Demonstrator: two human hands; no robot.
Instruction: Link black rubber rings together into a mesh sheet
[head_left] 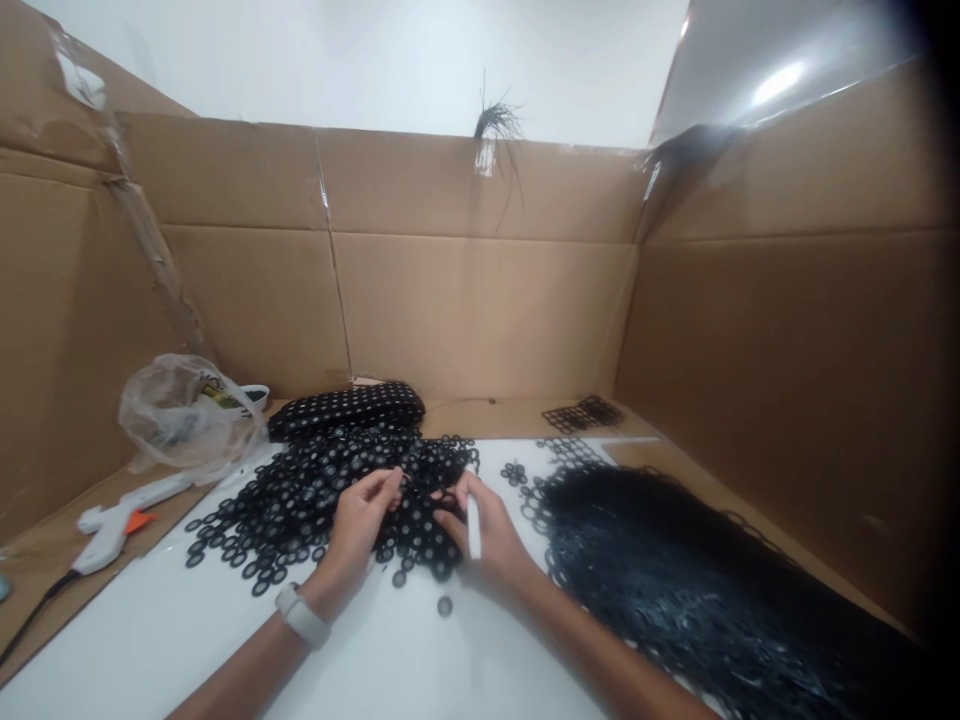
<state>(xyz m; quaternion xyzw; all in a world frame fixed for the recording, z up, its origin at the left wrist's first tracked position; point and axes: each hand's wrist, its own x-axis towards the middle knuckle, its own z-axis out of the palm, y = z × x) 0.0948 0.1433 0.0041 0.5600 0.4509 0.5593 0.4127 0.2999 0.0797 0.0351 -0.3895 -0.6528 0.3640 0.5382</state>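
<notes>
A heap of small black rings [315, 500] lies on a white sheet [187, 630]. My left hand [358, 525] rests on the heap with its fingers curled and pinched among the rings; a white band is on its wrist. My right hand [480, 530] is closed round a thin white stick [473, 525], and its fingertips touch the rings near the left hand. What the left fingers pinch is too small to make out. A large dark mat of joined rings [690, 590] spreads to the right of my right arm.
Cardboard walls [480, 300] enclose the work area on three sides. A white glue gun [112, 525] with an orange trigger lies at the left. A clear plastic bag [184, 415] sits behind it. A folded dotted black piece [352, 405] and small ring patches [581, 412] lie at the back.
</notes>
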